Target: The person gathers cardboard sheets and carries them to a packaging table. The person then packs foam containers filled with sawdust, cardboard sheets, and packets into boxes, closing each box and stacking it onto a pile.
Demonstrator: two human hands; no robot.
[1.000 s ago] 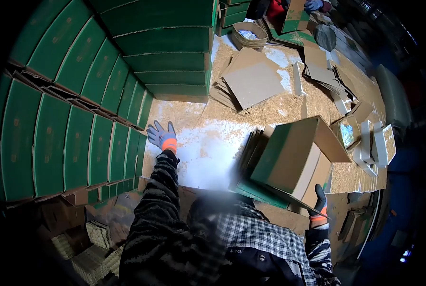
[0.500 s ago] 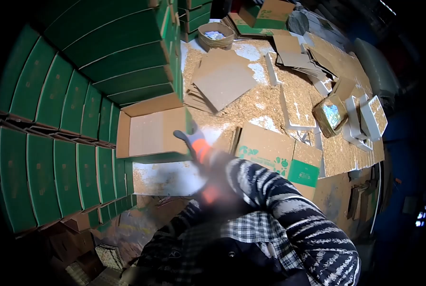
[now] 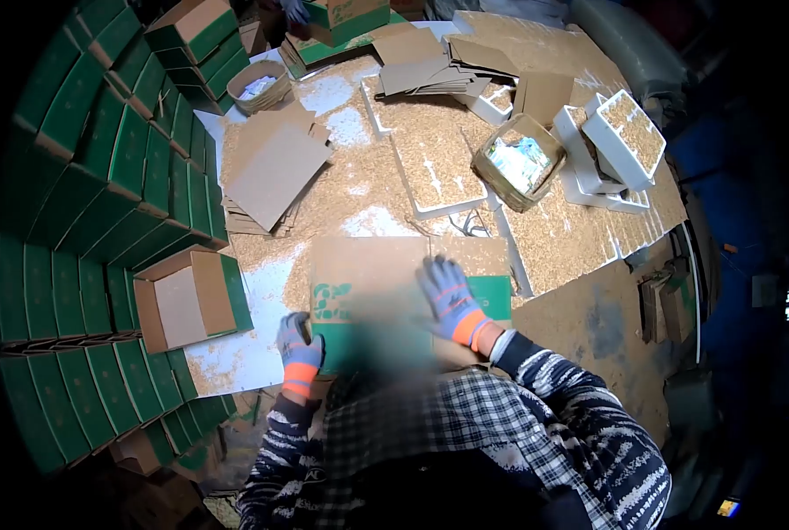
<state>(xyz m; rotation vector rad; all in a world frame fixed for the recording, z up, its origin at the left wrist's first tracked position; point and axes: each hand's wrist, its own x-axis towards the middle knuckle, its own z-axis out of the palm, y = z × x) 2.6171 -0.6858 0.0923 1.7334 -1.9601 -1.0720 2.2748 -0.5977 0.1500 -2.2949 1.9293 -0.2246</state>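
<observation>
A brown and green cardboard box (image 3: 368, 261), printed in green, lies directly before me; a blur covers part of its near side. My right hand (image 3: 453, 305), in a grey glove with an orange cuff, lies over its right half with fingers stretched out. At the box's left edge is my left hand (image 3: 301, 347), gloved alike, thumb and fingers apart. Whether it touches the edge I cannot tell. To the left of that hand an open-topped green and brown carton (image 3: 235, 291) rests on the white tabletop against the stacked boxes.
Stacked green boxes (image 3: 67, 300) wall the left side. Cardboard sheets (image 3: 275, 181) lie on the shavings-strewn table, with more sheets (image 3: 425, 75) farther back. A round basket (image 3: 244, 99), a square basket (image 3: 549, 172) holding packets, and white trays (image 3: 602, 146) stand beyond. Another person's gloved hand (image 3: 295, 11) shows at the far edge.
My view has swung right. My right hand has moved from beside the open carton onto the printed box. My left hand, blurred before, now shows at that box's left edge.
</observation>
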